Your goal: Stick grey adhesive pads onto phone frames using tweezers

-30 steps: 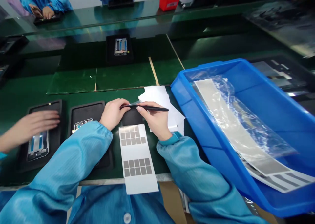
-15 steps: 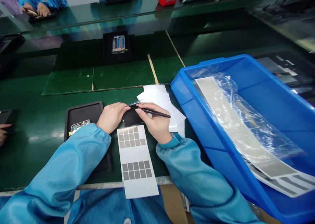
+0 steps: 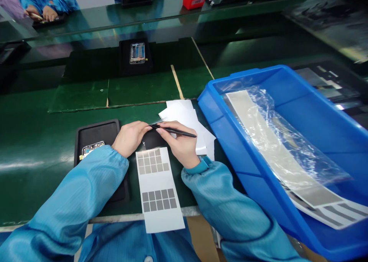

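Observation:
My right hand (image 3: 184, 145) grips slim black tweezers (image 3: 179, 132), their tip pointing left toward my left fingertips. Thumb and forefinger of my left hand (image 3: 128, 137) are pinched together at that tip; what they hold is too small to make out. A thin shiny strip (image 3: 156, 121) shows just beyond the fingertips. Beneath both hands lies a dark flat piece (image 3: 154, 138), partly covered. Nearer me, a white sheet with rows of grey rectangular stickers (image 3: 158, 179) overhangs the table edge. Left of my left hand, an opened phone body (image 3: 92, 147) sits in a black tray (image 3: 99, 131), partly behind my sleeve.
On the right stands a large blue bin (image 3: 227, 139) with bagged sticker sheets (image 3: 258, 133). White papers (image 3: 184, 114) lie behind my hands. Farther back are another black tray (image 3: 123, 64) with a phone body (image 3: 137, 53), a red box (image 3: 194, 0) and co-workers' hands (image 3: 49, 13).
My hands stay nearly in place, the tweezers' tip still at my left fingertips. The whole view has shifted slightly. Across the table, a co-worker's hands now show a white-edged item.

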`<state>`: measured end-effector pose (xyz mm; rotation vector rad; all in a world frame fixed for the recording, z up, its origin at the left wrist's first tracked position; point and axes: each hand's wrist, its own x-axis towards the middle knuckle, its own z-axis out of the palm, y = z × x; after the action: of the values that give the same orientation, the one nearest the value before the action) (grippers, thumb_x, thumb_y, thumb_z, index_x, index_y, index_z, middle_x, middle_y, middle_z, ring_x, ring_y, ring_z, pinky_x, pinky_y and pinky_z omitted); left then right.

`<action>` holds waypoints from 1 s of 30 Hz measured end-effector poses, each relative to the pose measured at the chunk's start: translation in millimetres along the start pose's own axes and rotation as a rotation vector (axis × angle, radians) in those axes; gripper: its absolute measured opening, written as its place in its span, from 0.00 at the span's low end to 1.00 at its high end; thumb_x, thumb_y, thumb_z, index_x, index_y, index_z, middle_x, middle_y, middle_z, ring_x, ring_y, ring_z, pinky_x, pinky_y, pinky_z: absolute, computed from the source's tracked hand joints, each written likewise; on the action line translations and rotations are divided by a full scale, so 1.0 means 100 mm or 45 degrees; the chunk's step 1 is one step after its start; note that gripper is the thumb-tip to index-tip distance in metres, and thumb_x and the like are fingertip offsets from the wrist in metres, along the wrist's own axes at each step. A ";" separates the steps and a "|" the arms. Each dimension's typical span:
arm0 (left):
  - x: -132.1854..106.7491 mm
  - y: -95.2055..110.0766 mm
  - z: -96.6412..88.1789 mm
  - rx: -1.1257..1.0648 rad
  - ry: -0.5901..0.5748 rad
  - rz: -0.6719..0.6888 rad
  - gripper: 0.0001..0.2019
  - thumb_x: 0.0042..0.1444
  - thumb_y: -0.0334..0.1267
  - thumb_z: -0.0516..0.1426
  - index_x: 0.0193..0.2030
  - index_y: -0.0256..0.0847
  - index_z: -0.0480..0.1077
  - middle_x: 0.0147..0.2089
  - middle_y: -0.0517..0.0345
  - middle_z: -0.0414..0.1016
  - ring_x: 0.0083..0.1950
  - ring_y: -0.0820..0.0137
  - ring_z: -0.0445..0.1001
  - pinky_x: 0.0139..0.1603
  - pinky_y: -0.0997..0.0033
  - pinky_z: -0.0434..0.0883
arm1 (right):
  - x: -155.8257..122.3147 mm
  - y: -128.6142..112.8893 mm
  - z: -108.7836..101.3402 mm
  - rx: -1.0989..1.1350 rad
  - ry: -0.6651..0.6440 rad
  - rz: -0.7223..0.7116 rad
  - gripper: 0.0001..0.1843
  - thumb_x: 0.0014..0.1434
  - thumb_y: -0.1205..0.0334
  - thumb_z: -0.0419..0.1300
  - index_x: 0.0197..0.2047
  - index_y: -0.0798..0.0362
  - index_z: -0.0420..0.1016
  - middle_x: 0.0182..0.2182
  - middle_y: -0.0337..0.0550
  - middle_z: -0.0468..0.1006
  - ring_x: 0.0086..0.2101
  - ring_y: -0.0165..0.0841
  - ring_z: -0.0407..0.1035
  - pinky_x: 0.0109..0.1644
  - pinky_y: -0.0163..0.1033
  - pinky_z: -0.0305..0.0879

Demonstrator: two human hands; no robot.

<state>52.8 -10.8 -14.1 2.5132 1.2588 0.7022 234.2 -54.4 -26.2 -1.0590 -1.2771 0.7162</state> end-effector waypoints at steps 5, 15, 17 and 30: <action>0.00 0.00 0.00 0.004 -0.003 0.000 0.14 0.69 0.40 0.52 0.39 0.40 0.77 0.34 0.58 0.79 0.37 0.70 0.78 0.41 0.73 0.71 | 0.01 0.00 0.00 -0.003 0.017 0.029 0.06 0.56 0.66 0.70 0.39 0.50 0.83 0.38 0.42 0.85 0.39 0.35 0.79 0.48 0.42 0.76; 0.01 0.01 0.00 0.054 -0.114 -0.085 0.13 0.69 0.39 0.52 0.40 0.40 0.77 0.37 0.56 0.79 0.40 0.69 0.78 0.44 0.71 0.72 | 0.02 0.01 0.01 0.009 0.037 0.119 0.04 0.56 0.64 0.70 0.37 0.49 0.83 0.36 0.40 0.85 0.39 0.36 0.79 0.48 0.43 0.76; 0.02 0.02 0.01 0.107 -0.150 -0.112 0.13 0.69 0.39 0.52 0.39 0.40 0.76 0.38 0.56 0.79 0.41 0.68 0.78 0.45 0.71 0.73 | 0.03 0.02 0.00 0.009 0.060 0.140 0.04 0.56 0.63 0.70 0.37 0.49 0.83 0.35 0.40 0.85 0.38 0.36 0.79 0.49 0.44 0.76; -0.17 0.14 -0.68 0.477 -0.238 -0.316 0.15 0.67 0.46 0.54 0.49 0.36 0.72 0.44 0.48 0.78 0.44 0.62 0.78 0.43 0.66 0.74 | 0.16 0.21 -0.12 0.022 0.250 0.324 0.11 0.46 0.57 0.75 0.30 0.54 0.82 0.28 0.44 0.83 0.30 0.37 0.76 0.38 0.45 0.75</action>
<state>18.5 -32.4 44.1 2.5543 1.7213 0.1809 252.0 -34.6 -38.5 -1.2595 -0.9769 0.7910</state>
